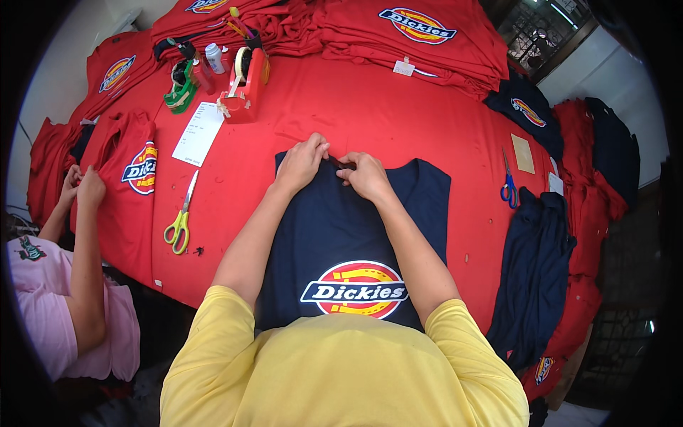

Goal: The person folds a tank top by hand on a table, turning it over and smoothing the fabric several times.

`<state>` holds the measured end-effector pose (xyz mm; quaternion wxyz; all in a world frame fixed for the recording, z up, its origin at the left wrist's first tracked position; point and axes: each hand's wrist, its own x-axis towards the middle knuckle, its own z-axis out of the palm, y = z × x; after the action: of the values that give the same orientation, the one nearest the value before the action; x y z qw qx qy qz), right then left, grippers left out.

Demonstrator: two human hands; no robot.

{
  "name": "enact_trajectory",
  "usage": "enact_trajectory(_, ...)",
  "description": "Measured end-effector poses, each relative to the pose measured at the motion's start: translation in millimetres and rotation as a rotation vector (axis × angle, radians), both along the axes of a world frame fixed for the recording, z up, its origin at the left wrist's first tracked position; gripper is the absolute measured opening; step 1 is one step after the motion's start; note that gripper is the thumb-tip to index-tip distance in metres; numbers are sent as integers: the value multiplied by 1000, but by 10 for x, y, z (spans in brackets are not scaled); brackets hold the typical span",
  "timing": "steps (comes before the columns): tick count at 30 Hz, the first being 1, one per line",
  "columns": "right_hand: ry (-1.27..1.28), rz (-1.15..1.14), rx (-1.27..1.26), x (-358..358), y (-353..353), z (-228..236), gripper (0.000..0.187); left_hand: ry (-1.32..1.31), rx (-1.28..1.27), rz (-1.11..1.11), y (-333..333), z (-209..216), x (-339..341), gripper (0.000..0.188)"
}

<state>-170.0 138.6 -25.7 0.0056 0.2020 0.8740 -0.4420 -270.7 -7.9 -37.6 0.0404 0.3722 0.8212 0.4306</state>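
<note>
One left hand, curled, grip unclear, and one right hand, pinched nearly closed on cloth, meet at the far edge of the navy shirt, near side of the red table; best keep that edge smooth, lightly taut.

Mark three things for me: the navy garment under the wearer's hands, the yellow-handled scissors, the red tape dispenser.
Navy garment (334, 231), head view: plain cloth near its middle.
Yellow-handled scissors (185, 213), head view: where blades meet handles.
Red tape dispenser (247, 103), head view: its red body.
</note>
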Motion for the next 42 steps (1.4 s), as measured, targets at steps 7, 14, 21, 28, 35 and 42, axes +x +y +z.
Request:
enact_trajectory(7, 6, 3, -41, 24, -25, 100, 34, 1, -5, 2, -13, -16, -10, 18)
enact_trajectory(14, 52, -13, -67, 11, 16, 14, 30, -70, 52, 19, 2, -31, -16, 16)
enact_trajectory(21, 285, -263, -428, 81, 134, -56, 31, -90, 210, 155, 27, -95, -45, 15)
enact_trajectory(28, 324, -172, -246, 109, 303, 31, 27, -92, 216, 122, 22, -101, -53, 16)
enact_trajectory(35, 263, 134, 426, -153, 269, -64, 18, -128, 215, 130, 34, -117, -54, 17)
enact_trajectory(42, 283, 73, 613, -256, 292, -181, 15, -132, 222, 135, 29, -129, -61, 16)
